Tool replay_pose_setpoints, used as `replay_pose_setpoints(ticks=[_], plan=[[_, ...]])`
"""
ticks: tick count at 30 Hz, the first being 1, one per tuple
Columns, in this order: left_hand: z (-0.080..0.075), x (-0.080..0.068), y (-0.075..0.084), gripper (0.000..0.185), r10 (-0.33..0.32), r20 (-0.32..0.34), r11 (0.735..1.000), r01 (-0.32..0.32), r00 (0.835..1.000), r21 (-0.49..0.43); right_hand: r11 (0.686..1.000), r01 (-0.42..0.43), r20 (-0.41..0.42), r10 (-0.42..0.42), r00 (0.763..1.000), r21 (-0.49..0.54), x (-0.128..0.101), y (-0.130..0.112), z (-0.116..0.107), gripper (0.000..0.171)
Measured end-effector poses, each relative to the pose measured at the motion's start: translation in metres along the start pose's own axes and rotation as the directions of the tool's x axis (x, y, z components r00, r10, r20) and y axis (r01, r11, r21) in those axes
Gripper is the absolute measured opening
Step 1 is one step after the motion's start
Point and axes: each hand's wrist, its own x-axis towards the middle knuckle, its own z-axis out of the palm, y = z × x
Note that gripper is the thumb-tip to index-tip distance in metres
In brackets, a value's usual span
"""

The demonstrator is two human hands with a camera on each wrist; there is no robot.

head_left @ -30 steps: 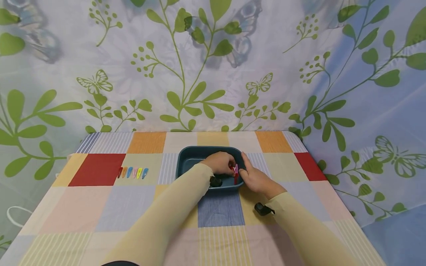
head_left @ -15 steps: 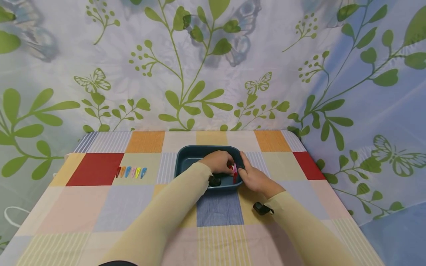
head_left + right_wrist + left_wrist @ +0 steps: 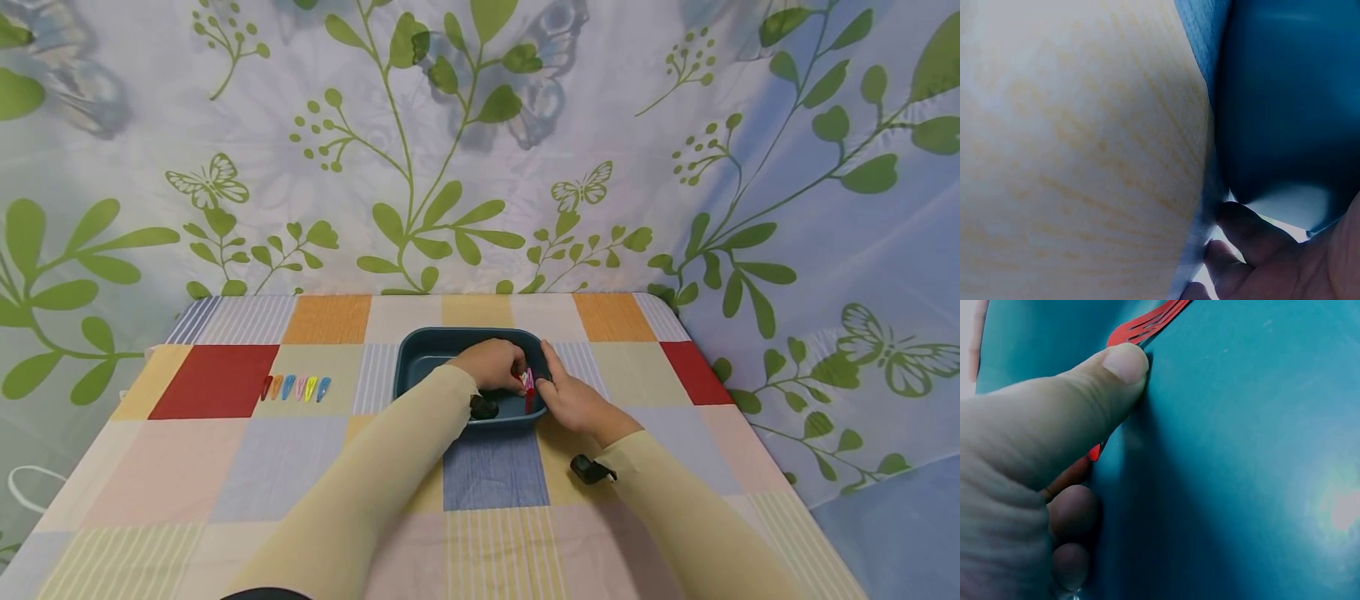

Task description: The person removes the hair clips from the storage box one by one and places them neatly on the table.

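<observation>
A dark teal tray (image 3: 422,357) sits at the middle of the checked tablecloth. My left hand (image 3: 495,365) reaches into it and pinches a red hair clip (image 3: 529,393). In the left wrist view the thumb (image 3: 1088,394) presses that red hair clip (image 3: 1146,325) against the other fingers above the tray floor (image 3: 1241,456). A pink clip (image 3: 530,379) shows between the two hands. My right hand (image 3: 572,398) is at the tray's right rim, thumb up along the edge. In the right wrist view its curled fingers (image 3: 1247,232) lie against the tray's outer wall (image 3: 1285,94).
A row of several coloured hair clips (image 3: 297,388) lies on the cloth left of the tray, beside a red square (image 3: 217,382). A leaf-and-butterfly curtain hangs behind the table. The table's right edge (image 3: 757,450) drops off near my right arm.
</observation>
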Motion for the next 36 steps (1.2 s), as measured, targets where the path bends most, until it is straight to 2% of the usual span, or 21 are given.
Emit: replay_pose_setpoints(ticks=[5, 18, 26, 36], plan=[[-0.0005, -0.0005, -0.0029, 0.024, 0.022, 0.006, 1.0, -0.022, 1.0, -0.008, 1.0, 0.012, -0.003, -0.011, 1.0, 0.006, -0.0007, -0.0005, -0.0006, 0.071], [0.0009, 0.0019, -0.008, 0.006, 0.007, 0.038, 0.998, -0.005, 0.999, -0.058, 0.999, 0.036, -0.017, -0.036, 0.999, 0.009, -0.0017, -0.0004, -0.0004, 0.071], [0.0001, 0.0005, -0.0064, 0.005, 0.034, 0.064, 0.997, -0.03, 0.997, -0.069, 1.0, 0.024, -0.011, -0.024, 1.0, 0.013, -0.0024, -0.0017, -0.0007, 0.071], [0.0018, 0.0007, -0.0074, 0.004, 0.051, 0.053, 0.997, -0.047, 0.997, -0.064, 1.0, 0.027, -0.005, -0.027, 1.0, 0.005, -0.0036, -0.0032, -0.0016, 0.071]])
